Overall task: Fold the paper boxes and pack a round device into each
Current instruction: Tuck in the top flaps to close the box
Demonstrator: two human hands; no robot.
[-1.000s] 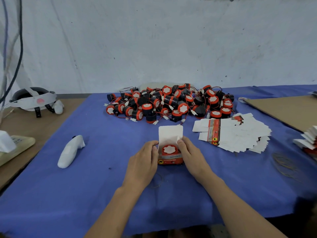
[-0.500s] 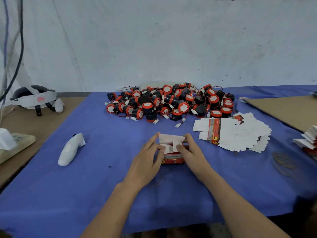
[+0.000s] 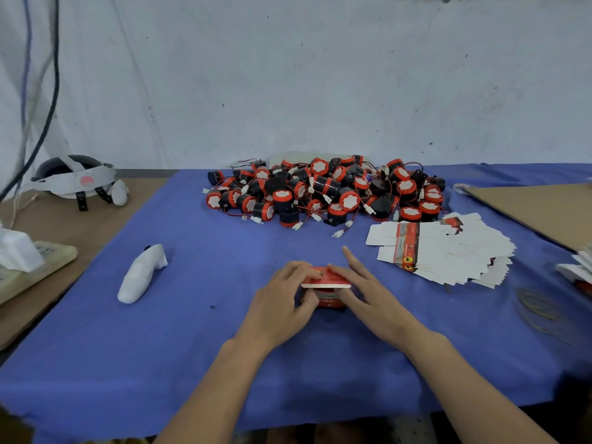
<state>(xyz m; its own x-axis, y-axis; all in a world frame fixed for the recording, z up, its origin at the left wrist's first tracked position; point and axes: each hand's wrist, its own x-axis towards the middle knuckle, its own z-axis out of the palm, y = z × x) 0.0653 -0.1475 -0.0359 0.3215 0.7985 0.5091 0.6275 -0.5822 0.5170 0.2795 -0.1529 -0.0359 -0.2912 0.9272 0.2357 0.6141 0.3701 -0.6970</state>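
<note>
A red paper box [image 3: 326,283] sits mid-tabletop [image 3: 192,315], the left hand [image 3: 282,302] gripping it with curled fingers while the right hand [image 3: 368,299] presses its lid with straight fingers. Round devices [image 3: 320,193] lie heaped at 12 o'clock, with flat boxes [image 3: 448,251] fanned out at 2 o'clock.

Left hand [image 3: 282,302] and right hand [image 3: 362,293] cover most of the paper box [image 3: 325,279] toward the bench's [image 3: 192,347] front edge; we cannot see inside it. At the right edge, the cardboard sheet [image 3: 544,209] and a stack of boxes [image 3: 576,270] are cut off. Print on the flat box blanks [image 3: 448,251] is too small to read.
</note>
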